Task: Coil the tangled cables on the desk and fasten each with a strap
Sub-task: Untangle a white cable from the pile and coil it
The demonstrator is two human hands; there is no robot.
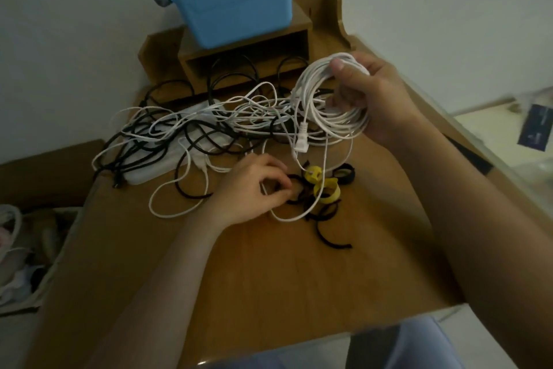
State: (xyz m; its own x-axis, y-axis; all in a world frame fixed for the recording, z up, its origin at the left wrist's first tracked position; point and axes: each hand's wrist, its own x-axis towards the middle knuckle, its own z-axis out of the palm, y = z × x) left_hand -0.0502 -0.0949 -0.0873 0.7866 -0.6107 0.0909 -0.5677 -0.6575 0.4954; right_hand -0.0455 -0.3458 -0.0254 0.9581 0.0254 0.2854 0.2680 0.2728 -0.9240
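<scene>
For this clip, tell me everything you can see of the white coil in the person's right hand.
The white cable coil is thin, smooth, plastic-looking cord wound in many loose round loops. The right hand holds it raised above the desk, with the thumb on the upper loops and the fingers curled through the middle. A strand drops from its left side to a white plug. Other strands run toward the white tangle on the desk.

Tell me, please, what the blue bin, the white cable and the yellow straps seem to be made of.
The blue bin: probably plastic, smooth and matt; even colour, moulded rim.
The white cable: soft plastic or rubber sheath; it bends in smooth loops.
The yellow straps: perhaps fabric hook-and-loop tape; flat curled bands, too blurred to be sure.
</scene>
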